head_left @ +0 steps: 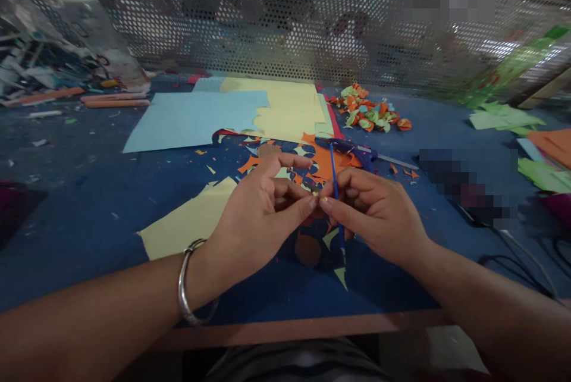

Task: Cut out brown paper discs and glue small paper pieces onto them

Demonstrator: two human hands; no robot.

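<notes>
My left hand (263, 215) pinches a tiny pale piece (315, 194) between thumb and index finger, its other fingers partly curled. Close beside it, my right hand (370, 209) has its thumb and fingertips at the same small piece, and a thin blue stick (336, 185) is held upright among its fingers. What the piece is cannot be made out. Beneath both hands lie orange paper scraps (328, 159) and a brown disc (307, 250). Left of my left hand is a pale yellow sheet (187, 221).
Blue paper (200, 117) and yellow paper (289, 105) lie behind the hands. Farther right are a pile of small folded paper pieces (372, 114) and a dark blue glue gun (352, 149). Green sheets (504, 117), cables and a bottle (513, 66) stand at the right; clutter is at the left.
</notes>
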